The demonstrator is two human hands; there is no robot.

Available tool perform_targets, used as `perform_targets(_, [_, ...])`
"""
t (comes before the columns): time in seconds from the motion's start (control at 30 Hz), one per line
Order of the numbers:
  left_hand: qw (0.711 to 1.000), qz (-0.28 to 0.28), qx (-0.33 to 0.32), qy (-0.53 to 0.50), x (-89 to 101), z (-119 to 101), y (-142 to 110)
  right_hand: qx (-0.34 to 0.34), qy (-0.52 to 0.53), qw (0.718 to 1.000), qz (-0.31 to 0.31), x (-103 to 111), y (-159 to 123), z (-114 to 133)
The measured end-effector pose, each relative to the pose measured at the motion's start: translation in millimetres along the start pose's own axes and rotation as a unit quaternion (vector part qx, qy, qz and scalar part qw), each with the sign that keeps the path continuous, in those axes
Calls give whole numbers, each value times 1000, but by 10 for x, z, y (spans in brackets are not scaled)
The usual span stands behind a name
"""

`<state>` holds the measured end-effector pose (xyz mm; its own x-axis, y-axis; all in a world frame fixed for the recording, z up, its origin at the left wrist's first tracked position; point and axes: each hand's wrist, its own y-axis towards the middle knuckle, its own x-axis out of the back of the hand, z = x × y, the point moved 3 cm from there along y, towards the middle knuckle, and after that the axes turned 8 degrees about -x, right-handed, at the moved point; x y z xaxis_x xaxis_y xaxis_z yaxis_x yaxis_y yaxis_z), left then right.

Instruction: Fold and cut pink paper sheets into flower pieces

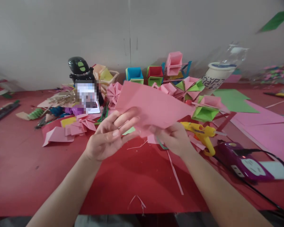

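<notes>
I hold a pink paper sheet [153, 105] up over the red table [123, 179]. My right hand [174, 138] grips the sheet's lower edge, fingers curled around it. Palm up, my left hand [111, 134] is at the sheet's lower left corner, its fingers stretched out and touching the paper's edge. Thin pink paper strips [175, 173] lie on the table below my hands.
A yellow glue gun [201, 134] lies right of my right hand, beside a purple device [243, 160] with a black cable. Folded paper flowers and boxes [156, 75] crowd the back by the wall. Pink and green sheets [257, 119] lie at right, a black bottle [81, 71] at back left.
</notes>
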<state>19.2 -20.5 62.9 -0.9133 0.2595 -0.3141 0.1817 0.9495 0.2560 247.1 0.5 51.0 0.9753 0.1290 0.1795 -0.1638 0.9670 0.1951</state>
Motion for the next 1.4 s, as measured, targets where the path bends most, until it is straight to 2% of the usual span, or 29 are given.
perform_targets(0.07, [999,32,-10,-18,-55,-12,-21,8,33,996,-85,32,-2,29])
perform_targets(0.13, [998,56,-34,-14,-93,-16,-15,-8,65,989,-131,70,0,19])
perform_targets(0.23, [996,42,-67,33,-102,13,41,-64,107,988,-88,71,14,-39])
perform_targets(0.3, [996,-15,-65,64,-70,51,93,-99,125,986,-44,47,19,-82])
perform_targets(0.4, [987,-121,-32,104,3,106,144,-124,146,981,-21,17,23,-117])
perform_targets(0.47, [982,-142,-3,125,33,140,158,-138,149,979,-15,-2,25,-121])
perform_targets(0.57, [983,-98,22,151,51,183,173,-147,131,980,9,-33,29,-103])
perform_targets(0.73, [974,-65,2,215,118,176,198,-131,115,984,29,-46,46,-109])
perform_targets(0.9, [977,-15,18,210,136,144,201,-178,122,975,49,9,59,-183])
perform_targets(1.1, [984,-11,3,180,150,173,188,-184,107,973,91,39,53,-220])
perform_targets(1.27, [977,15,-18,214,157,188,201,-164,107,977,83,24,57,-191])
perform_targets(1.4, [976,25,-31,216,186,153,201,-156,48,983,80,46,77,-181])
